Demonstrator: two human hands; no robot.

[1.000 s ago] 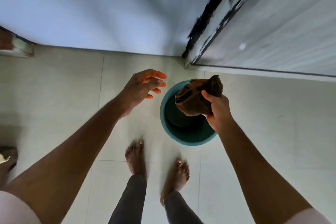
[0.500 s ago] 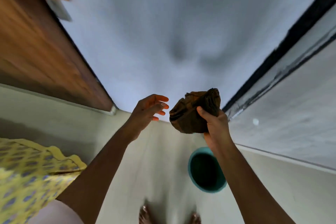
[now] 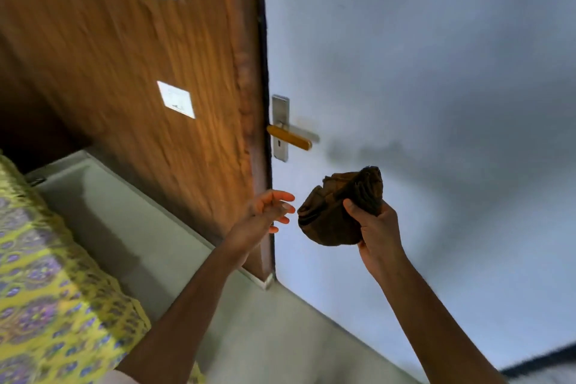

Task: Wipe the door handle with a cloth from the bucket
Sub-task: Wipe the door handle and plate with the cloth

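Note:
A yellow lever door handle [image 3: 290, 137] on a silver backplate [image 3: 280, 128] sits at the left edge of a pale blue-white door [image 3: 420, 78]. My right hand [image 3: 375, 227] holds a bunched dark brown cloth [image 3: 335, 210] below and to the right of the handle, apart from it. My left hand [image 3: 266, 212] floats just left of the cloth with its fingers spread, holding nothing. The bucket is out of view.
A brown wooden panel [image 3: 124, 72] with two white paper labels stands left of the door. A yellow patterned fabric [image 3: 46, 290] lies at the lower left. Pale floor tiles [image 3: 149, 227] run between them.
The view has swung up from the floor and bucket to the door. My right hand has lifted the cloth out of the bucket and up toward the handle; the left hand rose alongside.

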